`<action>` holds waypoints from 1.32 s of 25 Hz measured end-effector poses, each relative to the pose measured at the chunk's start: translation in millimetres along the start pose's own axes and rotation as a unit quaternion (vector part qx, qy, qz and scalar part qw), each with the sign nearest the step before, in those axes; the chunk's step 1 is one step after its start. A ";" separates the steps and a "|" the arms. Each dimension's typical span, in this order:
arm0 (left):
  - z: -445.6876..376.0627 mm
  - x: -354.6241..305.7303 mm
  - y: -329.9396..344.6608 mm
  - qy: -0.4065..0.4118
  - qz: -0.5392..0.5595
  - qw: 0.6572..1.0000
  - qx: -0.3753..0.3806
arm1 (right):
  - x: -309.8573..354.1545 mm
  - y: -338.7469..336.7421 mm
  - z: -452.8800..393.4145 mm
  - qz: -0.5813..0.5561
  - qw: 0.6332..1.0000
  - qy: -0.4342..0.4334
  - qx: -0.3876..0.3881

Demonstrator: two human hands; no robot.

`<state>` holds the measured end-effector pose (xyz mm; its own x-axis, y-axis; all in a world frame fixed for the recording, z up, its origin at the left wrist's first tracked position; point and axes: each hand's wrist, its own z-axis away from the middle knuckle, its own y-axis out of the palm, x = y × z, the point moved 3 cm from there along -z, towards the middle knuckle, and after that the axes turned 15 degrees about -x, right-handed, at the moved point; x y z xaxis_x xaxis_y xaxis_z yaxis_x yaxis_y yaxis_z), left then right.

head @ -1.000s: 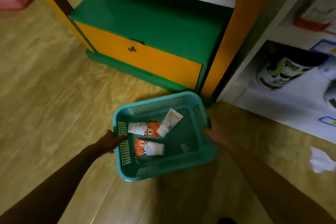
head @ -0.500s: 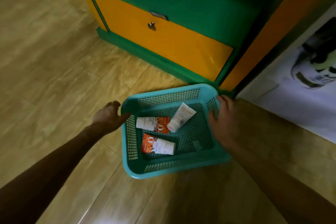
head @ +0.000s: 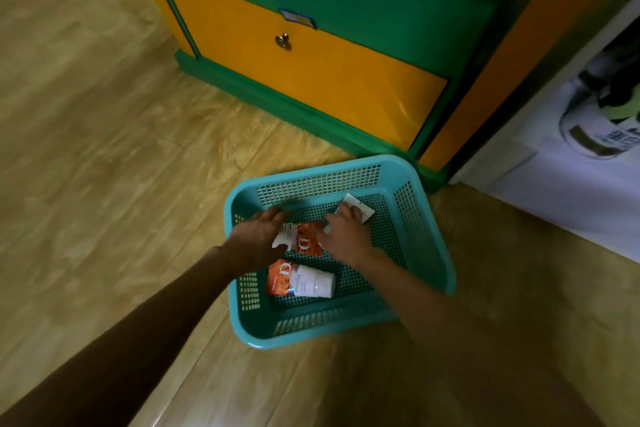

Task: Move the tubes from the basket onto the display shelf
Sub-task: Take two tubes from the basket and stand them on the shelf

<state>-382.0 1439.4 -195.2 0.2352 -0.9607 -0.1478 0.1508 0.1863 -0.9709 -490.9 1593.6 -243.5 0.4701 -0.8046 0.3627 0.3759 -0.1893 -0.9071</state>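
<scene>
Teal plastic basket [head: 429, 246] sits on the wooden floor [head: 104, 184], just off the corner of the green and orange cabinet [head: 311, 80]. We see three tubes in it. Both our hands are inside the basket. Left hand [head: 256, 239] has its grip spread, fingers loosely over the cap end of the middle orange-and-white tube [head: 304, 241], not closed on it yet. Right hand [head: 344, 236] also has its grip spread, palm down over the white tube [head: 358, 210] near the far right corner; we cannot tell if it presses on it. Third tube [head: 301, 279] lies untouched toward the near edge. We judge these light, soft-bodied squeeze tubes, glossy so a bit slippery, with stiff caps. Best hold: pinch across the body near the cap, gently, so nothing squeezes out or slides.
</scene>
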 end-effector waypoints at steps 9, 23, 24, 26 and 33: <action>-2.2 2.5 36.3 -0.099 -0.007 0.995 0.012 | -67.5 -14.2 34.4 0.063 0.971 -0.229 -0.009; -0.1 -14.9 65.3 -0.369 0.260 0.892 0.004 | -86.9 -8.0 33.2 -0.080 0.990 0.104 -0.060; 1.7 -16.2 64.3 -0.384 0.285 0.878 0.000 | -85.2 -10.9 31.9 -0.122 0.986 0.101 -0.043; 4.9 -17.1 59.1 -0.413 0.348 0.842 -0.009 | -76.7 -18.9 33.9 -0.224 0.964 0.143 -0.017; 17.7 -40.9 -57.4 -0.406 0.566 0.713 -0.072 | -13.5 -126.1 50.5 -0.573 0.732 0.368 0.027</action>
<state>-383.3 1471.7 -130.1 0.6151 0.2371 -0.7519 -0.6650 0.6683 -0.3333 -504.3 1656.8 -123.2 -0.7287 -0.2235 0.6473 0.2268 -0.9707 -0.0797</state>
